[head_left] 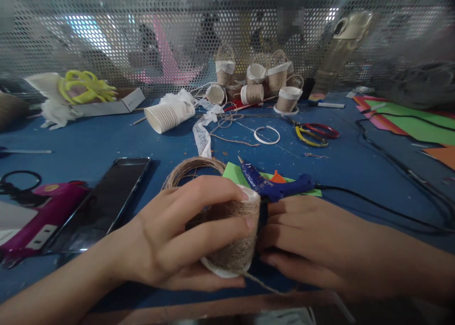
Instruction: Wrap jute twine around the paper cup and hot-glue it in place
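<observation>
My left hand (185,235) is wrapped round a paper cup covered in jute twine (236,242), its white rim showing at both ends. A loose end of twine (265,284) trails from the cup's lower edge toward the right. Close against the cup's right side, my right hand (302,242) has its fingers bent together; their tips are partly hidden, and anything in them does not show. Just beyond the hands, a blue glue gun (273,182) rests on a green paper piece (232,171). A coil of twine (194,168) lies behind my left hand.
A phone (103,204) and a magenta tool (53,206) lie at left. Farther back are stacked paper cups (167,117), lace ribbon (202,137), a white ring (266,135), scissors (314,134) and several twine-wrapped baskets (277,78). A black cord (377,206) crosses the right side, near coloured sheets (423,123).
</observation>
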Action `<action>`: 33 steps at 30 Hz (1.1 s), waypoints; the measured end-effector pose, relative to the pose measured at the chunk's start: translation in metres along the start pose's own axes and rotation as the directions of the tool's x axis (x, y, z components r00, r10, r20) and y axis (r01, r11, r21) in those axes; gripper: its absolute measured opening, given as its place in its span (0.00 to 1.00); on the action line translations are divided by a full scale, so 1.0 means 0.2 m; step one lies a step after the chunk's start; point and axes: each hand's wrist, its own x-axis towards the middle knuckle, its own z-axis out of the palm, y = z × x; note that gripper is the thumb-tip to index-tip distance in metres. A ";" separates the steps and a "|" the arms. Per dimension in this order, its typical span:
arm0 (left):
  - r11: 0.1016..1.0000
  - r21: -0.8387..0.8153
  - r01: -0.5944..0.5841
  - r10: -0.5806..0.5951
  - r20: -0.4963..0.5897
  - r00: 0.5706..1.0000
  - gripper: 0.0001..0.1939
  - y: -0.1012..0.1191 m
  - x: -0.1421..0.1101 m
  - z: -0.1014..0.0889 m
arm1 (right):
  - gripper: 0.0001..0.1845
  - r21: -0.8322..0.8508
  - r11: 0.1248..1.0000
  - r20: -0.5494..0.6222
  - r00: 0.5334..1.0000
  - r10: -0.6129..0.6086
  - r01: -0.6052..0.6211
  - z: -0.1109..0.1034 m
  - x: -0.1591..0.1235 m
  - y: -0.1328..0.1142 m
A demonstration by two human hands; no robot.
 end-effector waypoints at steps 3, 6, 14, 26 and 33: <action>1.000 0.009 0.015 -0.015 -0.002 1.000 0.21 0.01 0.01 0.00 | 0.15 0.015 1.000 -0.007 1.000 -0.011 0.011 0.00 0.00 0.00; 1.000 0.013 0.002 -0.002 -0.008 1.000 0.21 0.01 0.01 -0.01 | 0.15 0.025 1.000 -0.015 1.000 -0.011 0.012 0.01 -0.01 0.00; 0.999 0.004 -0.038 0.038 0.009 0.999 0.25 -0.01 -0.01 0.00 | 0.15 0.030 1.000 -0.011 1.000 0.007 -0.007 0.00 -0.01 0.00; 0.999 0.016 -0.034 0.034 -0.011 0.999 0.23 -0.01 0.00 0.00 | 0.15 0.038 0.999 -0.016 1.000 -0.010 0.010 0.01 -0.01 0.01; 1.000 -0.002 -0.020 0.020 0.003 1.000 0.23 -0.01 -0.01 0.00 | 0.15 0.025 1.000 0.002 1.000 -0.008 0.008 0.01 -0.01 0.01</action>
